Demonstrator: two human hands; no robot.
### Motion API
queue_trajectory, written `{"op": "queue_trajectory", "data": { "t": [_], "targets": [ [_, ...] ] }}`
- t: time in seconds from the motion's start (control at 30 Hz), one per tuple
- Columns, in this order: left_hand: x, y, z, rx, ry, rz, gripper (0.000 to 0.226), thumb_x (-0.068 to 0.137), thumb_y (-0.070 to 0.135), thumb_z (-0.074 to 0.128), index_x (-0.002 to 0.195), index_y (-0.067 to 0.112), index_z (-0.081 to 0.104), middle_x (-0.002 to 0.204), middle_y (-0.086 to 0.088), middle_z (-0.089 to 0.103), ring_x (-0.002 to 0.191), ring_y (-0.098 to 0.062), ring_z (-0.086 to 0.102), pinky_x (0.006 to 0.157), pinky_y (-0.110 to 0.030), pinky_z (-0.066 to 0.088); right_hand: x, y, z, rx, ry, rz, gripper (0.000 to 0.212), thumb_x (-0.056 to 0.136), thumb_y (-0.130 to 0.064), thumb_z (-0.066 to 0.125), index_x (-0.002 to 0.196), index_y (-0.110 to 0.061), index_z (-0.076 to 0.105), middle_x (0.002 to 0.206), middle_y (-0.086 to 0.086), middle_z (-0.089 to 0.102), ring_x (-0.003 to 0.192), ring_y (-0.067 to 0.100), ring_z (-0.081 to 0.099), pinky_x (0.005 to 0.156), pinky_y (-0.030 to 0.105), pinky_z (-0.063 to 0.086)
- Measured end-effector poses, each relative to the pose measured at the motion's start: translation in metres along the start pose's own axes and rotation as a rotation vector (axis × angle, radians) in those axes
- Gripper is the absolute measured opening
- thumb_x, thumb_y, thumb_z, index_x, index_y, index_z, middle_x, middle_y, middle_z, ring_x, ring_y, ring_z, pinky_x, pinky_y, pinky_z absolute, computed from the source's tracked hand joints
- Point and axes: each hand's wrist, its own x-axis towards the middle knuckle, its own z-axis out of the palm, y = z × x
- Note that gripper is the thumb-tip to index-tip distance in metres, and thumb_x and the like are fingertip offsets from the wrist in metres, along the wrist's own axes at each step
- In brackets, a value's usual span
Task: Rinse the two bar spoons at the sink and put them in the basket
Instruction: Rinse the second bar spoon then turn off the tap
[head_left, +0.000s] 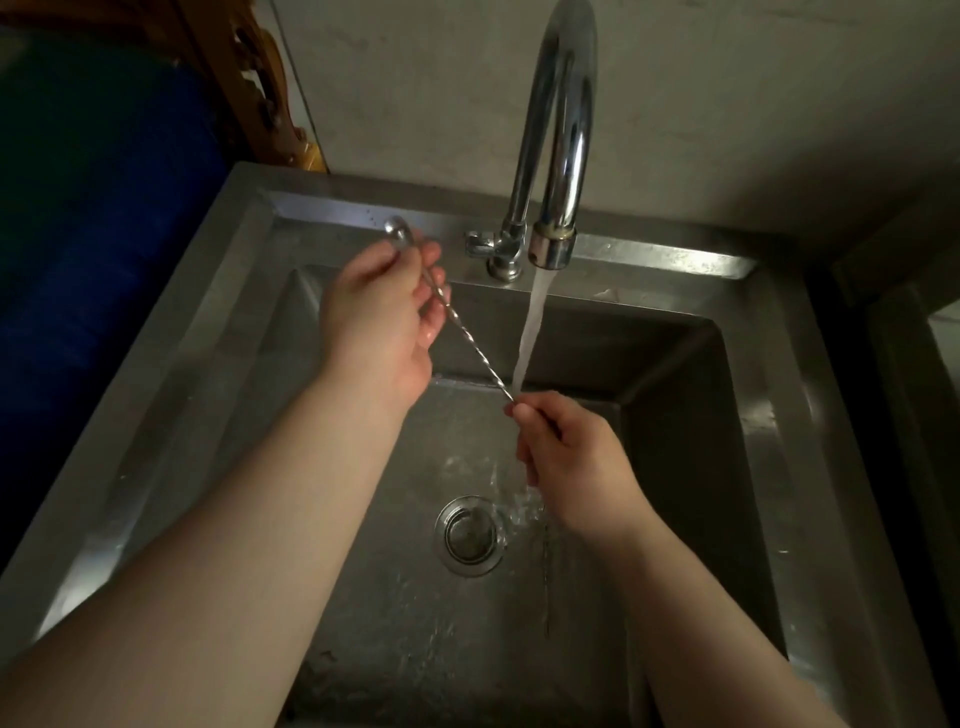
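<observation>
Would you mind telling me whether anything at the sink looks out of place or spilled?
Nothing stands out. The tap runs into the sink, and the water stays in the basin near the drain. The left hand and right hand hold one spoon slanted under the stream. The second spoon and the basket are not in view.

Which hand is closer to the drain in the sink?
Right. The right hand is just above and beside the drain, under the water stream. The left hand is farther up, near the tap's base.
</observation>
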Motion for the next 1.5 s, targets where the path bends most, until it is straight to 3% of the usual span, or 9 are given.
{"op": "queue_trajectory", "data": {
  "t": [0.13, 0.37, 0.73, 1.0, 1.17, 1.23, 1.33, 1.43, 1.5],
  "targets": [
    [0.014, -0.006, -0.022, -0.115, 0.168, -0.130, 0.017, 0.097, 0.013, 0.053, 0.089, 0.019, 0.066, 0.068, 0.009, 0.072, 0.057, -0.002, 0.064, 0.057, -0.016, 0.053, 0.005, -0.005, -0.021, -0.133, 0.048, -0.010, 0.018, 0.089, -0.040, 0.057, 0.076, -0.030, 0.066, 0.063, -0.016, 0.066, 0.045, 0.000, 0.055, 0.043, 0.017, 0.042],
    [0.015, -0.059, -0.080, -0.362, 0.385, -0.420, 0.032, 0.098, -0.007, 0.038, 0.078, 0.010, 0.056, 0.055, 0.002, 0.062, 0.036, -0.004, 0.054, 0.041, -0.014, 0.049, 0.014, -0.053, -0.027, 0.168, 0.126, -0.095, 0.006, 0.087, -0.026, 0.068, 0.086, -0.020, 0.068, 0.070, -0.009, 0.073, 0.054, 0.003, 0.066, 0.052, 0.013, 0.049],
    [-0.043, -0.154, -0.089, -0.460, 0.362, -0.793, 0.015, 0.097, 0.009, 0.050, 0.090, 0.001, 0.060, 0.078, -0.007, 0.059, 0.066, -0.013, 0.053, 0.062, -0.021, 0.041, 0.020, -0.084, -0.006, 0.002, 0.006, -0.342, 0.037, 0.097, -0.029, 0.052, 0.075, -0.001, 0.059, 0.063, 0.015, 0.055, 0.059, 0.027, 0.052, 0.059, 0.046, 0.047],
    [-0.005, -0.124, -0.097, -0.292, 0.438, -0.567, 0.025, 0.097, 0.005, 0.047, 0.074, 0.013, 0.053, 0.050, 0.001, 0.056, 0.046, -0.007, 0.050, 0.039, -0.014, 0.039, -0.004, -0.031, -0.036, -0.045, 0.107, -0.103, 0.004, 0.089, -0.028, 0.062, 0.086, -0.028, 0.065, 0.073, -0.003, 0.068, 0.065, 0.010, 0.064, 0.060, 0.030, 0.055],
    [0.018, -0.093, -0.087, -0.075, 0.360, -0.330, 0.028, 0.095, 0.002, 0.049, 0.078, 0.023, 0.054, 0.064, 0.006, 0.053, 0.045, 0.000, 0.050, 0.042, -0.010, 0.041, -0.034, 0.021, -0.028, -0.254, 0.028, 0.046, 0.008, 0.084, -0.029, 0.068, 0.091, -0.032, 0.070, 0.081, -0.018, 0.072, 0.075, -0.004, 0.066, 0.071, 0.027, 0.057],
    [0.020, -0.087, -0.079, 0.036, 0.278, -0.212, 0.026, 0.092, 0.003, 0.055, 0.083, 0.027, 0.058, 0.062, 0.008, 0.057, 0.046, -0.001, 0.051, 0.046, -0.012, 0.042, -0.046, 0.039, -0.010, -0.350, -0.003, 0.030, 0.019, 0.086, -0.030, 0.066, 0.104, -0.031, 0.071, 0.094, -0.011, 0.075, 0.085, 0.004, 0.069, 0.077, 0.029, 0.055],
    [0.017, -0.085, -0.064, 0.392, 0.084, -0.021, 0.022, 0.089, 0.006, 0.061, 0.094, 0.027, 0.062, 0.069, 0.007, 0.062, 0.051, -0.004, 0.054, 0.052, -0.018, 0.045, -0.057, 0.063, 0.020, -0.437, -0.027, 0.042, 0.015, 0.088, -0.032, 0.061, 0.095, -0.023, 0.071, 0.089, 0.000, 0.073, 0.083, 0.020, 0.066, 0.070, 0.031, 0.048],
    [0.016, -0.083, -0.051, 0.861, -0.134, 0.092, 0.026, 0.088, 0.016, 0.065, 0.112, 0.025, 0.061, 0.085, 0.010, 0.065, 0.067, -0.006, 0.062, 0.068, -0.027, 0.051, -0.060, 0.085, 0.049, -0.313, -0.013, 0.144, 0.011, 0.087, -0.025, 0.062, 0.086, -0.017, 0.070, 0.083, 0.003, 0.070, 0.069, 0.013, 0.056, 0.058, 0.019, 0.033],
    [0.020, -0.080, -0.048, 1.127, -0.214, 0.167, 0.043, 0.088, 0.025, 0.066, 0.128, 0.024, 0.052, 0.102, 0.010, 0.063, 0.085, -0.007, 0.062, 0.075, -0.023, 0.046, -0.059, 0.103, 0.066, -0.232, -0.002, 0.273, 0.011, 0.085, -0.021, 0.059, 0.080, -0.016, 0.068, 0.078, 0.002, 0.070, 0.066, 0.013, 0.055, 0.056, 0.020, 0.036]
  ]
}}
